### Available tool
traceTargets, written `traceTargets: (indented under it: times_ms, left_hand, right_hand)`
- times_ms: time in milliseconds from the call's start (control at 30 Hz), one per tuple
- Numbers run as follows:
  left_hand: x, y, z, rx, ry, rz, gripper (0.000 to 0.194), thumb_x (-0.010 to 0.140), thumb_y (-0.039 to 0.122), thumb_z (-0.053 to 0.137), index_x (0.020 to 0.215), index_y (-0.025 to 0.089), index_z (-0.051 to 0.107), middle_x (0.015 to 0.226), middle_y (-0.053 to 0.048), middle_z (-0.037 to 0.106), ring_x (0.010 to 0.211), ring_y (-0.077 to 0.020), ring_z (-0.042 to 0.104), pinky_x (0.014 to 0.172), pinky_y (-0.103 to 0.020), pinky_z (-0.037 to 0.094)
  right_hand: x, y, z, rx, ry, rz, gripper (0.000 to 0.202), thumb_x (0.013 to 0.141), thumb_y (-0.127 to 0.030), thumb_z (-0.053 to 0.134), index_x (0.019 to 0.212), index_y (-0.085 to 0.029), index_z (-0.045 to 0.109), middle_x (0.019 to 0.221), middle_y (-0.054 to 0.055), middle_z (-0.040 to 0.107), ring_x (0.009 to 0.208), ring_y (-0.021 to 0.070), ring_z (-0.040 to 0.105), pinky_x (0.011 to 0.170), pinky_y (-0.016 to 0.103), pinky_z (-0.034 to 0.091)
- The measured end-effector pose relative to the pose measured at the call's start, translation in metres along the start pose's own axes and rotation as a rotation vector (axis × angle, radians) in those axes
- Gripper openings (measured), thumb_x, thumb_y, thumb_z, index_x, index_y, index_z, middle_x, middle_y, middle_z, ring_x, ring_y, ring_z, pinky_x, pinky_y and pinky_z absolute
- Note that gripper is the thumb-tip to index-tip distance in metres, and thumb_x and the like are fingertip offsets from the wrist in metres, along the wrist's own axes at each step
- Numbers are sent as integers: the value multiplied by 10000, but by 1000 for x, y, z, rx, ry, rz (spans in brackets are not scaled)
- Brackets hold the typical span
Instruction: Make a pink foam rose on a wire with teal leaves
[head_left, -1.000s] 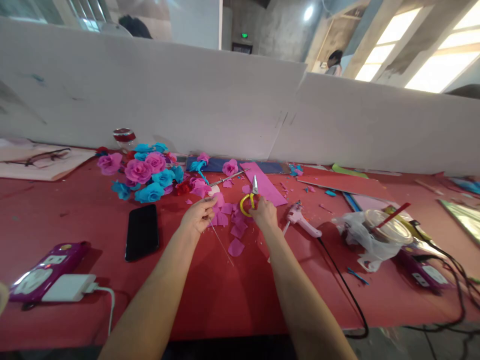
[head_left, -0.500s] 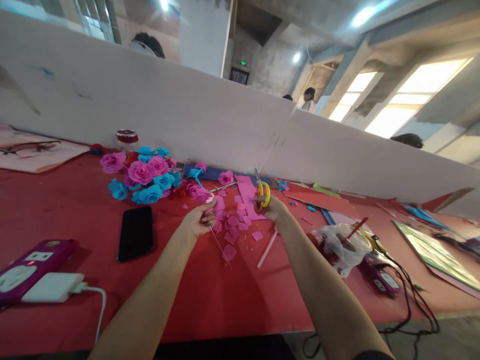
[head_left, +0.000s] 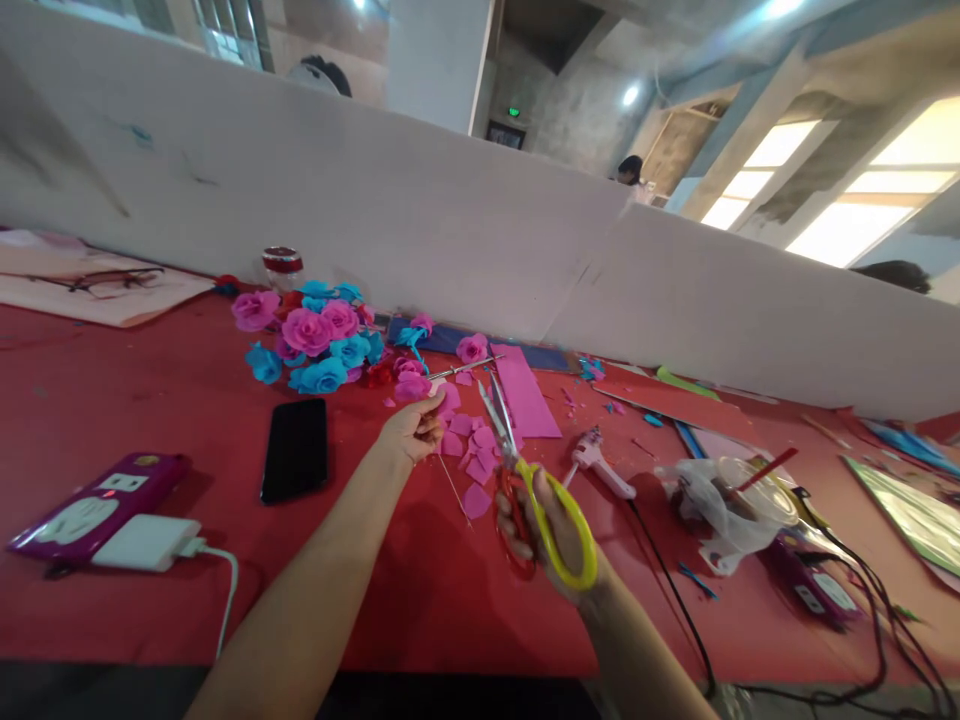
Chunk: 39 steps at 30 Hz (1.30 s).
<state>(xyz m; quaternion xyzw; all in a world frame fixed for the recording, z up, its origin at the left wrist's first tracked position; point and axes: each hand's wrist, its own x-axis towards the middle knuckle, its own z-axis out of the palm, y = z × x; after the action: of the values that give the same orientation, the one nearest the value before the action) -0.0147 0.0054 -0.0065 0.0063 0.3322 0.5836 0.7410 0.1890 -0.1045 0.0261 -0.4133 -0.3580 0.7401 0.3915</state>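
Scissors (head_left: pixel 512 456) gape beyond the right hand (head_left: pixel 564 530), fingers curled; the left hand (head_left: pixel 412 430) pinches a strand (head_left: pixel 455 492); cutting work, seemingly, needing steadiness next.

Both your forearms are bare and angled inward, left arm (head_left: pixel 322 570) up from the lower left, right arm (head_left: pixel 637 640) from the lower right. Your left hand (head_left: pixel 414 430) is reaching a bit farther out, pretty much pinched. Your right hand (head_left: pixel 556 530) sits closer, fingers curled in a grip.

phone (head_left: pixel 295 450) left of petals (head_left: pixel 480 465), glue gun (head_left: pixel 602 466) right
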Motion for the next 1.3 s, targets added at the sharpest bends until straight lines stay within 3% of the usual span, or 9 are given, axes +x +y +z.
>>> traceTargets:
  times_ms: [133,333,533,933,1100,1300]
  left_hand:
    - [2,1,-1,-18,-7,5,248,824,81,632,641,149,478,482,61,516,260,9,205,289,-158,124]
    - [1,0,-1,-20,-4,22,195,784,56,671,707,147,517,562,48,586,265,14,215,284,-156,145]
    - [1,-2,1,-4,30,25,268,732,52,726,674,155,485,479,86,486,264,11,230,292,-151,143]
    - [-4,-2,5,20,43,21,276,780,68,685,634,151,466,455,71,484,261,14,228,292,-153,133]
    - [-5,-3,5,58,-11,16,321,737,58,723,593,151,451,392,107,354,266,9,233,304,-145,139]
    - [-11,-4,8,120,-107,6,261,745,38,705,608,126,501,412,96,383,282,16,229,312,-143,130]
  right_hand:
    - [-16,24,6,57,-41,122,632,634,-712,687,1037,-244,554,673,-36,496,461,43,364,353,129,145]
    - [-13,28,14,108,-59,194,634,610,-734,686,969,-235,529,659,-45,490,450,34,353,356,125,126]
    - [-11,30,16,103,-52,198,618,627,-716,690,975,-233,523,653,-44,503,444,34,356,361,130,107]
    - [-6,29,17,111,-49,195,633,625,-717,690,999,-237,513,648,-45,502,440,38,362,363,132,114]
    - [-3,23,20,143,-62,175,619,641,-741,654,959,-224,534,653,-31,505,450,42,358,367,138,114]
    - [0,21,17,188,-81,121,569,677,-733,630,907,-225,516,662,-26,504,459,47,359,367,138,115]
